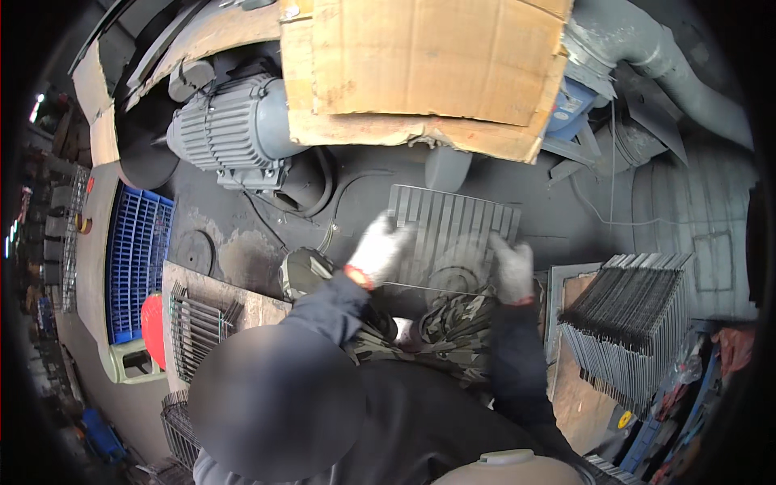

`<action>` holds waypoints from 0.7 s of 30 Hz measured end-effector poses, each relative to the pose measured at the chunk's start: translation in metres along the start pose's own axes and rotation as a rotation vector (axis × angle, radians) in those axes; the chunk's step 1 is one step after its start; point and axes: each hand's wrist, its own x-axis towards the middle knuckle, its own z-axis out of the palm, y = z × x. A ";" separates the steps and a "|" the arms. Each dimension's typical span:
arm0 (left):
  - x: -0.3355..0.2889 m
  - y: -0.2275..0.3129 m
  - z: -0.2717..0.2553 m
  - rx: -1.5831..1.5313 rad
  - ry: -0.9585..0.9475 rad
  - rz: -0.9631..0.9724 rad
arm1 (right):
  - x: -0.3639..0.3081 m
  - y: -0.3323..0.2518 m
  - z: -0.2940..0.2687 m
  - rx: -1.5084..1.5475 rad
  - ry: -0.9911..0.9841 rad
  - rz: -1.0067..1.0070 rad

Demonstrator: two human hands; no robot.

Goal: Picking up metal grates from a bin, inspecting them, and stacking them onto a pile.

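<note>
A flat metal grate [443, 212] with parallel bars is held up in front of my knees, tilted, between my two gloved hands. My left hand [378, 250], in a white glove with a red cuff, is closed on the grate's left edge. At the right edge is my right hand [515, 271], also gloved and closed on the grate, though motion blurs its fingers. Behind the bars, a pale round shape is blurred. To my right stands a tall stack of similar grates [626, 311] on a board. More grates [198, 327] stand at my left.
A large cardboard sheet [428, 65] covers the machine ahead, with a grey electric motor [230, 121] at its left. A thick duct [687, 77] bends down at the far right. Leftward are a blue plastic crate [137, 263] and a red round object [153, 331]. Cables [331, 202] cross the floor.
</note>
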 end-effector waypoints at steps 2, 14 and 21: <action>0.005 -0.008 0.029 0.058 -0.004 0.109 | -0.005 -0.015 -0.019 0.082 0.019 -0.009; -0.011 0.004 -0.046 0.130 0.064 -0.017 | -0.001 0.003 0.036 -0.196 0.016 0.034; -0.003 0.006 0.011 -0.038 -0.074 -0.043 | 0.005 -0.010 -0.021 -0.007 -0.082 0.023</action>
